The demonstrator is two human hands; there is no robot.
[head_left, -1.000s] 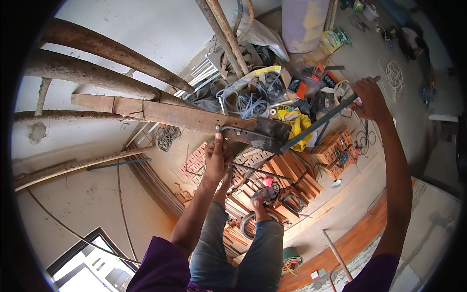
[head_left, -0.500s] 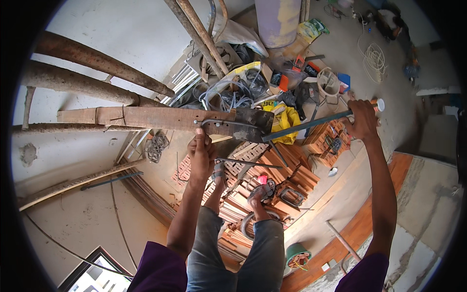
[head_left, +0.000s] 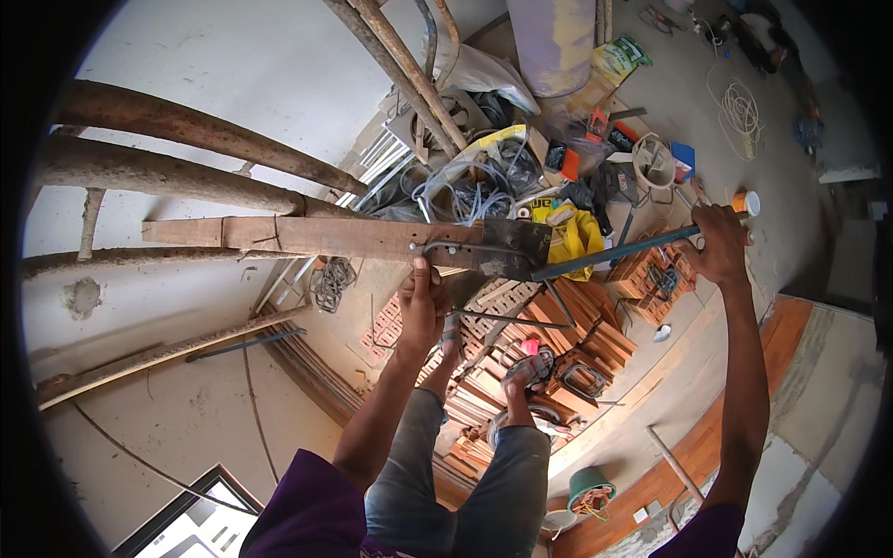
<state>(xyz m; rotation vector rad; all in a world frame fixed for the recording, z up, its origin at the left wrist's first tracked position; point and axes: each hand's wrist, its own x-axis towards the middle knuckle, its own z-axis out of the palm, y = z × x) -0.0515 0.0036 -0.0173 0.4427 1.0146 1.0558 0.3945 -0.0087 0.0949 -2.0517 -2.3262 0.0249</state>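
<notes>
A long wooden board [head_left: 344,237] juts in from the left at waist height, with a dark metal plate [head_left: 507,244] at its right end. Small bolts or pins stand up from it, and a thin bent metal rod [head_left: 488,248] lies along them. My left hand [head_left: 425,302] is closed at the board's near edge, thumb up by the rod's left end, pinching the rod. Below the board, a bent part of the rod [head_left: 512,319] runs toward this hand. My right hand [head_left: 718,244] grips the far end of a dark blue-green metal bar [head_left: 619,251], whose other end meets the plate.
Rusty poles [head_left: 177,181] lean at the left beside the white wall. Beneath the board lie stacked red bricks [head_left: 595,335]. Behind are a yellow bag [head_left: 572,232], coiled clear hose [head_left: 465,191] and a pale bucket [head_left: 654,160]. A green bucket [head_left: 590,488] stands near right.
The whole scene has shifted rightward and slightly down in the picture as my head turned. Both hands keep their holds, and the bar sits at nearly the same angle to the board.
</notes>
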